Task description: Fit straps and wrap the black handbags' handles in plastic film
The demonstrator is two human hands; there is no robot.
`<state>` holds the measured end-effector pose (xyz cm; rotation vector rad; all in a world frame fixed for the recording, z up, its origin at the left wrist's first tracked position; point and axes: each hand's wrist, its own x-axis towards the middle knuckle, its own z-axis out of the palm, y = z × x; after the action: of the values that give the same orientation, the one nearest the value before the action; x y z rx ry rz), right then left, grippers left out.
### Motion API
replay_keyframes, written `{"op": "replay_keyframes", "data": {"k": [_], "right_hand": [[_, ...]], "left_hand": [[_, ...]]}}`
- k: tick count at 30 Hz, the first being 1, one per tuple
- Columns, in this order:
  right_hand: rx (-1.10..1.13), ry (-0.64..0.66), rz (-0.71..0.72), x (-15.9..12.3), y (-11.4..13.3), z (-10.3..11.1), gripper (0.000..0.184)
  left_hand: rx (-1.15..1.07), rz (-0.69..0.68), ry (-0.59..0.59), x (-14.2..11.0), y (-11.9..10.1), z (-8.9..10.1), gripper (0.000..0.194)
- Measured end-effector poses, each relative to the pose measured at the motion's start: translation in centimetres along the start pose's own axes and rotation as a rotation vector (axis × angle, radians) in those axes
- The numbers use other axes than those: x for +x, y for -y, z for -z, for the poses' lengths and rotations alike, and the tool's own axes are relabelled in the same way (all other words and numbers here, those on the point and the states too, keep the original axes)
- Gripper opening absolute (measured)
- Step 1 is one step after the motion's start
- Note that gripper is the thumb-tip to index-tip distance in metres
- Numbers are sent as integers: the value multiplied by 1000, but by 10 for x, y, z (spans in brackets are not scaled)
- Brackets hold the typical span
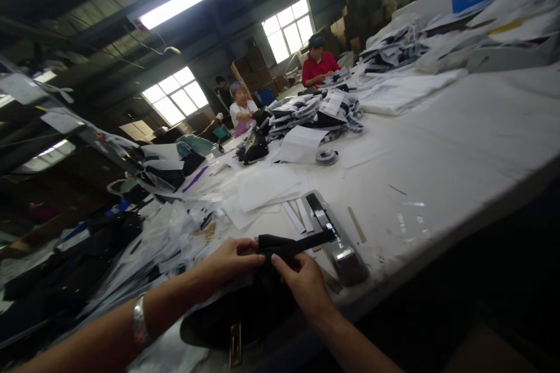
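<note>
A black strap (pixel 308 241) stretches between my hands, its flat end reaching over the tape dispenser (pixel 350 262) on the table. My left hand (pixel 236 256) pinches the strap's folded part with thumb and fingers. Close beside it, my right hand (pixel 306 282) grips the same strap, thumb on top and fingers underneath. Below both hands lies a dark bag (pixel 210 326) with a metal clasp (pixel 235 345) on its front. Shadow hides where the strap meets the bag.
Paper sheets (pixel 266 189) and thin strips (pixel 356 225) lie around the dispenser. Farther back is a heap of wrapped straps (pixel 306 111). Dark goods and plastic (pixel 144 262) crowd the left. Two people (pixel 321 67) work across the table (pixel 459 145); another figure stands behind.
</note>
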<state>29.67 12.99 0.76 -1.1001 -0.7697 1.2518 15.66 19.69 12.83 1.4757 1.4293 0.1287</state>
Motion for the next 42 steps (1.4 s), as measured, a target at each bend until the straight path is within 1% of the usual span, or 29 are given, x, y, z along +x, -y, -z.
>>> {"op": "replay_keyframes", "data": {"k": [2, 3, 6, 8, 11, 15, 18, 24, 31, 37, 42], "right_hand": [[17, -16, -7, -1, -1, 0, 34], [31, -27, -18, -1, -2, 0, 33], [84, -49, -72, -2, -6, -2, 33], [104, -37, -91, -1, -7, -2, 33], [104, 11, -79, 1, -7, -1, 33], [30, 43, -61, 3, -4, 0, 32], [-8, 56, -49, 3, -2, 0, 30], [-66, 34, -35, -2, -5, 2, 30], [-12, 78, -4, -2, -8, 4, 20], [-107, 86, 55, -6, -2, 5, 13], [-153, 91, 46, -9, -3, 4, 15]], "left_hand": [[-35, 1, -23, 0, 1, -2, 48], [-55, -3, -8, 0, 1, -3, 48], [-97, -7, 62, 0, 3, -4, 36], [-108, 16, 65, 1, 4, -3, 34], [-84, 26, 53, 4, 7, -1, 34], [60, -22, 16, 7, 7, -1, 33], [115, -18, 11, 7, 6, -2, 34], [213, -29, -76, 8, 8, -8, 22], [237, -28, -110, 4, 5, -14, 25], [215, -23, -114, 4, 6, -15, 24], [196, -32, -119, 4, 6, -17, 24]]}}
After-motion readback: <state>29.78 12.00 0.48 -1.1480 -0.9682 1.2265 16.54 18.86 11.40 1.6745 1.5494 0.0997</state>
